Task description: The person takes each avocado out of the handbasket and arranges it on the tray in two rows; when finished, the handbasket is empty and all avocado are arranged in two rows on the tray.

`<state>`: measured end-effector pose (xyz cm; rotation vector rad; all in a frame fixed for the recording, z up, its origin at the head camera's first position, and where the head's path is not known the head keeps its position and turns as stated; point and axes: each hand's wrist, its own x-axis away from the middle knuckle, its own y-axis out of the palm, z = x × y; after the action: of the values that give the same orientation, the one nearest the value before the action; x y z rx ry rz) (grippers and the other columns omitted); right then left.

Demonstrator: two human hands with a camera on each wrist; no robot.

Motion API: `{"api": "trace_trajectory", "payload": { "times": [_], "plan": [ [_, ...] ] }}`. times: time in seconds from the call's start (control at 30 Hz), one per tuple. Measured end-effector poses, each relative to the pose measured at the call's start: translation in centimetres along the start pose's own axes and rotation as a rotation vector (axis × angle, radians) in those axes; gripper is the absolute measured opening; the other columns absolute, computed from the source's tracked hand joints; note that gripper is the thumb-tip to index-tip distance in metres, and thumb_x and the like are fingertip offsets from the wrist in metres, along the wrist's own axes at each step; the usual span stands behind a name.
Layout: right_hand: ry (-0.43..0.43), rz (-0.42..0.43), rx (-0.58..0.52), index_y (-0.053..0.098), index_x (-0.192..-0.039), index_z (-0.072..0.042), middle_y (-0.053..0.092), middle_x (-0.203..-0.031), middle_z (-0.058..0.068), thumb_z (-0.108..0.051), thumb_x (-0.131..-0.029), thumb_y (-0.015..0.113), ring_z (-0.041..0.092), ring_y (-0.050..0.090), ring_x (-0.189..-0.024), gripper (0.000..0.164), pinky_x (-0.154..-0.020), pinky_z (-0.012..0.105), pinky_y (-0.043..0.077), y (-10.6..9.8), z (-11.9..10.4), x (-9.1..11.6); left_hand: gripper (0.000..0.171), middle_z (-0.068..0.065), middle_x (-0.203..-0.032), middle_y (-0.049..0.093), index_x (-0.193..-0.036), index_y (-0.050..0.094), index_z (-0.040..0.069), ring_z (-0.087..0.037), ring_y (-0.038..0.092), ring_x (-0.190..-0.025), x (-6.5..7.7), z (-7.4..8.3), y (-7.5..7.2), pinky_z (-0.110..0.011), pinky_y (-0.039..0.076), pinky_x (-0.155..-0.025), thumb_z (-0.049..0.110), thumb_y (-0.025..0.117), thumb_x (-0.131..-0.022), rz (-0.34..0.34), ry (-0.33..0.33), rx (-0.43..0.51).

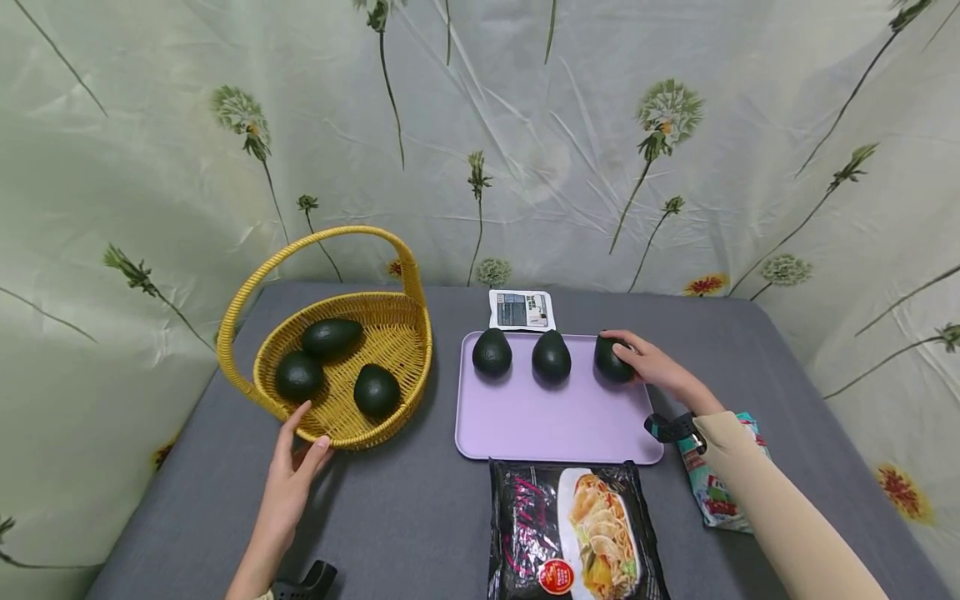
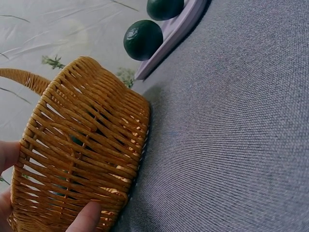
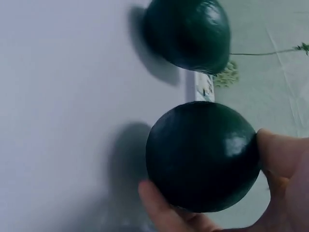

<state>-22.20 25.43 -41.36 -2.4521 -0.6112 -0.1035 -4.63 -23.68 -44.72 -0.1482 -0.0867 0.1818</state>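
My right hand grips a dark green avocado at the right end of the lilac tray. Thumb and fingers curl around its sides in the right wrist view, where a shadow falls on the tray beside this avocado. Two more avocados, one in the middle and one at the left, lie in the same row. With its thumb against the outer weave and fingers at the rim, my left hand holds the near side of the yellow woven basket. Three avocados lie inside it.
A black noodle package lies in front of the tray. Behind the tray is a small white packet. A teal packet lies partly under the right forearm. The basket's tall handle arches upward. Grey cloth covers the table; a floral curtain hangs behind.
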Motion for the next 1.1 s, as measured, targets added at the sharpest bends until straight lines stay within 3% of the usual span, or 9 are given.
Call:
{"api": "trace_trajectory", "payload": {
  "times": [0.17, 0.27, 0.73, 0.97, 1.1],
  "plan": [
    [-0.009, 0.068, 0.267, 0.041, -0.143, -0.007, 0.034, -0.143, 0.030, -0.027, -0.104, 0.043, 0.049, 0.047, -0.113, 0.044, -0.085, 0.056, 0.044, 0.7, -0.5, 0.2, 0.061, -0.019, -0.153, 0.008, -0.153, 0.012, 0.010, -0.016, 0.040, -0.118, 0.1, 0.0, 0.0, -0.009, 0.045, -0.083, 0.017, 0.046, -0.103, 0.001, 0.003, 0.003],
    [-0.029, 0.082, 0.326, 0.042, -0.142, -0.005, 0.037, -0.141, 0.031, -0.028, -0.103, 0.047, 0.052, 0.040, -0.120, 0.046, -0.091, 0.063, 0.037, 0.8, -0.7, 0.1, 0.061, -0.021, -0.152, 0.008, -0.153, 0.012, 0.009, -0.013, 0.041, -0.116, 0.1, -0.1, 0.0, -0.009, 0.045, -0.083, 0.016, 0.046, -0.103, 0.001, 0.009, 0.007],
    [-0.016, 0.083, 0.289, 0.041, -0.142, -0.005, 0.034, -0.142, 0.032, -0.027, -0.099, 0.055, 0.055, 0.035, -0.123, 0.050, -0.095, 0.068, 0.033, 0.1, -0.6, 0.4, 0.062, -0.021, -0.152, 0.009, -0.154, 0.010, 0.011, -0.031, 0.034, -0.123, 0.0, -0.2, 0.0, -0.009, 0.045, -0.083, 0.017, 0.045, -0.103, 0.002, 0.013, -0.003],
    [-0.063, 0.151, 0.237, 0.043, -0.139, -0.002, 0.037, -0.134, 0.037, -0.022, -0.099, 0.055, 0.051, 0.041, -0.119, 0.046, -0.093, 0.063, 0.038, -0.4, -0.8, 0.5, 0.062, -0.020, -0.152, 0.009, -0.154, 0.011, 0.010, -0.032, 0.034, -0.124, 0.0, -0.2, 0.1, -0.008, 0.045, -0.082, 0.016, 0.045, -0.103, 0.005, 0.014, -0.003],
    [-0.090, 0.202, 0.213, 0.044, -0.139, -0.004, 0.038, -0.132, 0.033, -0.024, -0.099, 0.056, 0.049, 0.045, -0.116, 0.046, -0.094, 0.061, 0.039, -0.6, -1.4, 0.2, 0.062, -0.020, -0.152, 0.009, -0.154, 0.011, 0.011, -0.032, 0.034, -0.123, 0.0, -0.2, 0.1, -0.009, 0.045, -0.083, 0.016, 0.045, -0.103, 0.005, 0.013, 0.003]
  ]
}}
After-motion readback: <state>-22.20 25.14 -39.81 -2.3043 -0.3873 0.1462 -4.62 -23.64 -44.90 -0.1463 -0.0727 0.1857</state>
